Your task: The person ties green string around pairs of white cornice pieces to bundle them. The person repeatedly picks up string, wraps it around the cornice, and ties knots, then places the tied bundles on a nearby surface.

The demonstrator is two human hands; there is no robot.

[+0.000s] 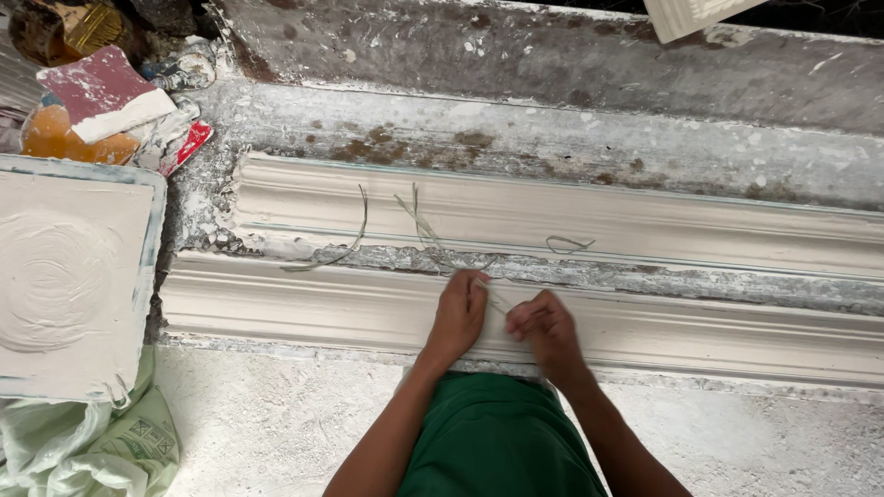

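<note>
The left hand (pixel 458 316) and right hand (pixel 543 329) pinch a thin fibre strand (pixel 491 296) between them over the near plaster moulding (pixel 276 308); loose fibres (pixel 419 225) lie on the far moulding (pixel 645 221).

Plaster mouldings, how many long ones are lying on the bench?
2. The far moulding runs across the middle of the bench with loose fibre strands on it. The near moulding lies parallel below it, under both hands. Their right-hand ends run out of view.
</note>
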